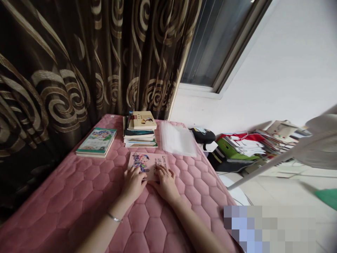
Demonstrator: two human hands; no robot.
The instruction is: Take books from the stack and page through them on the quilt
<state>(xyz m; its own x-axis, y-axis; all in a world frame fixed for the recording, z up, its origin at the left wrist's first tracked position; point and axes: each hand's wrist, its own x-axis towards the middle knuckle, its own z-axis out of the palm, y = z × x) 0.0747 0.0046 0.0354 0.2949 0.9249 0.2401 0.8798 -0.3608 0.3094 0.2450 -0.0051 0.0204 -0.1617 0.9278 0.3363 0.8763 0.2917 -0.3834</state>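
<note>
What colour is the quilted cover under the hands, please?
The cover is pink, seen best in head view.

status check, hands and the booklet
Open left hand and right hand flat on booklet. Booklet closed on pink quilt. Book stack behind it.

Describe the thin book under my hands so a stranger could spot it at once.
On the pink quilted cover beside the dark swirl curtain, look just in front of the stack of books. The thin booklet lies flat there under the left hand and right hand. It alone is pale pink with a cartoon figure on its cover.
</note>
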